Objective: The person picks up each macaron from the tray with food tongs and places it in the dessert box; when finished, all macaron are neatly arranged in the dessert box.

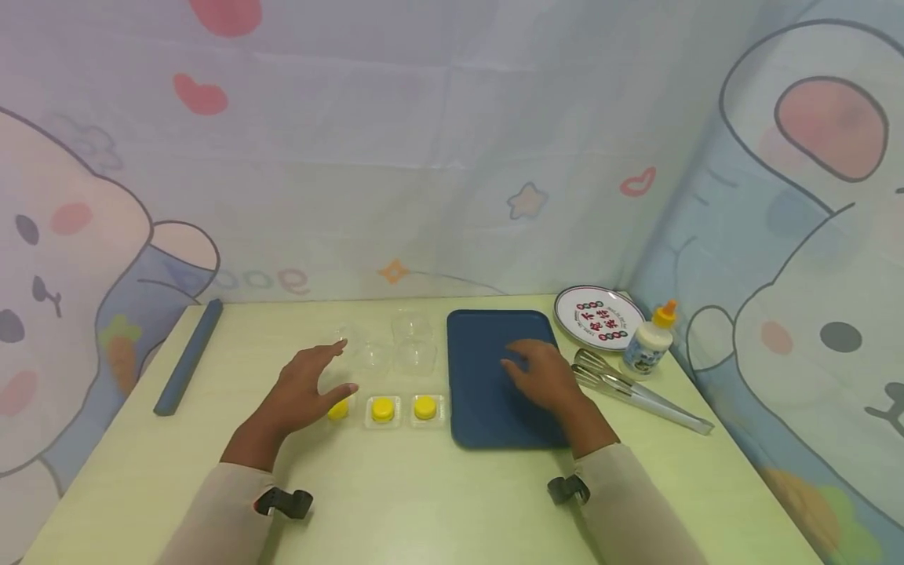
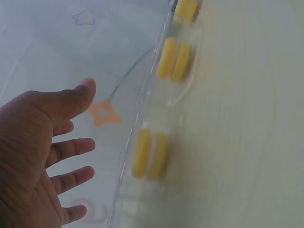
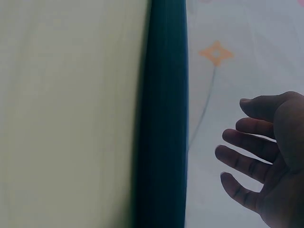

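Observation:
My left hand [image 1: 300, 390] hovers with fingers spread above the leftmost yellow macaron [image 1: 338, 409], partly covering it, and holds nothing. In the left wrist view, its thumb and fingers [image 2: 73, 148] stand apart from the macarons [image 2: 150, 154]. Two more, a middle macaron [image 1: 383, 409] and a right macaron [image 1: 424, 406], sit in small clear plastic holders. Behind them stand several clear plastic covers [image 1: 415, 357]. Over the dark blue tray [image 1: 483, 392] hangs my right hand [image 1: 549, 378], its fingers loosely bent around nothing.
To the right of the tray lie metal tongs [image 1: 657, 404], with a whisk-like wire head beside them. A printed plate [image 1: 565, 306] and a white bottle [image 1: 646, 345] with an orange tip stand behind. A rolled blue-grey mat [image 1: 189, 357] lies at the table's left edge. Printed curtains enclose the table.

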{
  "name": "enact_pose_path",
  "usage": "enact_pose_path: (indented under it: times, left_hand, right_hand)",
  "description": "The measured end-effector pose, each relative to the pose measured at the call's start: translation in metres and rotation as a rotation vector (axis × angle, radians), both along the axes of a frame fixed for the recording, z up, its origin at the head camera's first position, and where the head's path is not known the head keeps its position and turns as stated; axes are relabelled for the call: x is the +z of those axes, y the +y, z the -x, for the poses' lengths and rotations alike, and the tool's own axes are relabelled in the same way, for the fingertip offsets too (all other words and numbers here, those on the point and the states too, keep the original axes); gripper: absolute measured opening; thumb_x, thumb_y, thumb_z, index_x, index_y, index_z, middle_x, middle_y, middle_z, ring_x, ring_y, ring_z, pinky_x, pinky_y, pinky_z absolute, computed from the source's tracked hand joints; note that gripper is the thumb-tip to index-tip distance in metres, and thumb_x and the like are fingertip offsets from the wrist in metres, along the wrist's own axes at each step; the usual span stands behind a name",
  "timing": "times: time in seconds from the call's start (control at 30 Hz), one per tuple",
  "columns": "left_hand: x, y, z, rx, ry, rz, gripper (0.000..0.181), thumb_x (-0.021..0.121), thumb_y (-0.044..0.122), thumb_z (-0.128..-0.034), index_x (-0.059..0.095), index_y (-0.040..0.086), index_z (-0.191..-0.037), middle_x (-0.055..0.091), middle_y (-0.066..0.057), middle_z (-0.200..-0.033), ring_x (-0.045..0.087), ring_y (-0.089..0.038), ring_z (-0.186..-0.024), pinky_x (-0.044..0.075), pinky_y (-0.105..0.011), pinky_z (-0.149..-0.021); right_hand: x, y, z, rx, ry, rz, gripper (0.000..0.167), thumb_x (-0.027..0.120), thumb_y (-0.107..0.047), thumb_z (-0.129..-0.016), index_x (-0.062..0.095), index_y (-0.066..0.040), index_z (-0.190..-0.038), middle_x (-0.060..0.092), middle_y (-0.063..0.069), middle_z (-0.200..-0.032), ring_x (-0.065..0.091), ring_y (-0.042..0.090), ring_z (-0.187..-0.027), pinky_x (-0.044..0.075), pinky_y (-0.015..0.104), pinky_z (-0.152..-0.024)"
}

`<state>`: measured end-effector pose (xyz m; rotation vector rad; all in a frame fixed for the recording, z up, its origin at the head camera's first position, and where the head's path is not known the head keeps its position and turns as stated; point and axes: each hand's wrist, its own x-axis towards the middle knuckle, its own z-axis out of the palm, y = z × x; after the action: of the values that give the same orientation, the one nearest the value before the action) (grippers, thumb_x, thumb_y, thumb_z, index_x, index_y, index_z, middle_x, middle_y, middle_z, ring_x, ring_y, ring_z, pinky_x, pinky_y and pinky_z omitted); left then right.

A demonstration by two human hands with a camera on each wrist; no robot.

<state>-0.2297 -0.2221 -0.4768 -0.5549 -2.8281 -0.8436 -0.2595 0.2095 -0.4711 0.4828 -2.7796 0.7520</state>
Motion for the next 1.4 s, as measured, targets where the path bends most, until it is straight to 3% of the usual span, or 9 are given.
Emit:
enact_pose_path:
  times: [0.33,0.7,0.83,1.07,1.23,1.4]
  left_hand:
    - [-0.002,0.035,0.021,0.026,0.006,0.013,0.067,0.074,0.033,-0.1043,0.051,0.006,-0.161,0.053,-0.026,-0.162,0.044,-0.053,-0.153,0.034,-0.076,-0.124]
    - [0.003,0.054,0.037,0.019,0.07,0.012,0.057,0.076,0.026,-0.1033,0.06,0.002,-0.153,0.059,-0.023,-0.158,0.05,-0.05,-0.148,0.04,-0.074,-0.12]
    - [0.0,0.061,0.043,0.026,0.023,0.014,0.056,0.075,0.023,-0.1037,0.059,0.004,-0.154,0.058,-0.021,-0.16,0.048,-0.05,-0.15,0.039,-0.075,-0.12]
    - [-0.002,0.075,0.05,0.03,-0.078,0.011,0.057,0.071,0.024,-0.1071,0.054,0.01,-0.16,0.056,-0.019,-0.163,0.039,-0.05,-0.156,0.027,-0.078,-0.125]
    - [-0.005,0.078,0.048,0.015,-0.127,0.017,0.058,0.067,0.024,-0.1092,0.049,0.011,-0.163,0.05,-0.017,-0.169,0.028,-0.052,-0.162,0.01,-0.083,-0.128]
    - [-0.008,0.081,0.046,0.018,-0.163,0.039,0.059,0.066,0.024,-0.1095,0.047,0.012,-0.164,0.047,-0.017,-0.171,0.022,-0.052,-0.164,0.005,-0.085,-0.127]
  right_hand:
    - [-0.005,-0.034,0.015,0.071,-0.02,0.04,0.038,0.075,-0.024,-0.104,0.076,-0.004,-0.135,0.075,0.017,-0.14,0.076,0.036,-0.12,0.062,0.056,-0.101]
    - [-0.003,-0.065,0.03,0.103,-0.142,0.08,0.04,0.075,-0.027,-0.105,0.073,-0.007,-0.14,0.072,0.015,-0.145,0.073,0.034,-0.125,0.06,0.054,-0.106]
    - [-0.006,-0.077,0.034,0.112,-0.197,0.108,0.042,0.075,-0.025,-0.105,0.072,-0.006,-0.143,0.07,0.015,-0.149,0.07,0.035,-0.131,0.058,0.054,-0.111]
    - [-0.011,-0.092,0.042,0.097,-0.204,0.074,0.046,0.076,-0.029,-0.103,0.071,-0.008,-0.144,0.068,0.016,-0.152,0.055,0.041,-0.15,0.04,0.066,-0.126]
    - [-0.016,-0.102,0.045,0.113,-0.228,0.059,0.049,0.075,-0.033,-0.103,0.07,-0.01,-0.146,0.065,0.016,-0.155,0.05,0.045,-0.154,0.03,0.079,-0.125]
    - [-0.019,-0.106,0.044,0.133,-0.249,0.052,0.051,0.074,-0.035,-0.104,0.068,-0.011,-0.149,0.06,0.019,-0.158,0.045,0.046,-0.155,0.027,0.082,-0.123]
